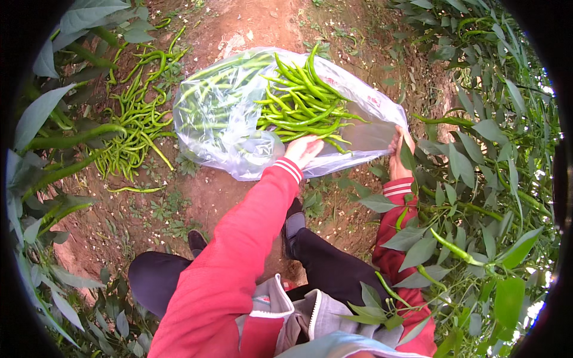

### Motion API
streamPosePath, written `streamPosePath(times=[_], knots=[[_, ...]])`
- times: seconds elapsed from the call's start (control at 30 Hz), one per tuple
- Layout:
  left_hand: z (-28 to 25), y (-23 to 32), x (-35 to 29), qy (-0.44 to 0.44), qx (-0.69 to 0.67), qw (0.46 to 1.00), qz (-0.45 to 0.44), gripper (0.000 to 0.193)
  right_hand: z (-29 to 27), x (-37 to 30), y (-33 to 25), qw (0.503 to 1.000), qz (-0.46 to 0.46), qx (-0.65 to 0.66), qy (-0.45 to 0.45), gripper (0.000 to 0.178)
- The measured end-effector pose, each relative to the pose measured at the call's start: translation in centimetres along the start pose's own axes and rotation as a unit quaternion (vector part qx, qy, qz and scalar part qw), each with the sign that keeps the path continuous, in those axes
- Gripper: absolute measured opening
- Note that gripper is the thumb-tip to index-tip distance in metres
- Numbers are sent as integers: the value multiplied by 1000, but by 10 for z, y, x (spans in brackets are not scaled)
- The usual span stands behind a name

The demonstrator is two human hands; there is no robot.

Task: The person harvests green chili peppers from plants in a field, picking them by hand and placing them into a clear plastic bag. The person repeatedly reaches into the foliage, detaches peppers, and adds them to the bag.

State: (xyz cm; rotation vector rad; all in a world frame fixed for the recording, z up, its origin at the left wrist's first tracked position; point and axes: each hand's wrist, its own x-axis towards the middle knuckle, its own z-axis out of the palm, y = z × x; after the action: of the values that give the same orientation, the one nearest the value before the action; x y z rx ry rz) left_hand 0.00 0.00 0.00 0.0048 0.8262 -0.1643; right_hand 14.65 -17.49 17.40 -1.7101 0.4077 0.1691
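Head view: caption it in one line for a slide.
Left hand at green chili peppers in a clear plastic bag, right hand holding its edge; loose chili peppers lie on the soil.

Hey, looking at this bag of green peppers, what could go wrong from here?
If the right hand's grip slips, the plastic bag's mouth could sag and let green peppers slide out. The thin plastic might tear if pulled hard. Leafy branches overhanging the right sleeve could snag it.
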Motion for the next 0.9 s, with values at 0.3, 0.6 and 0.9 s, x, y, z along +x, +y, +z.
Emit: streamPosePath(times=[0.3,0.6,0.9], knots=[[46,41,-28,70,160,956,235,19,-9,-7,-6,999,-2,-41,-3,16],[20,62,-73,117,2,921,371,27,-3,-1,-9,999,24,-12,26,15],[49,-12,-34,-170,765,411,465,32,3,-9,-19,998,66,2,-16,15]])
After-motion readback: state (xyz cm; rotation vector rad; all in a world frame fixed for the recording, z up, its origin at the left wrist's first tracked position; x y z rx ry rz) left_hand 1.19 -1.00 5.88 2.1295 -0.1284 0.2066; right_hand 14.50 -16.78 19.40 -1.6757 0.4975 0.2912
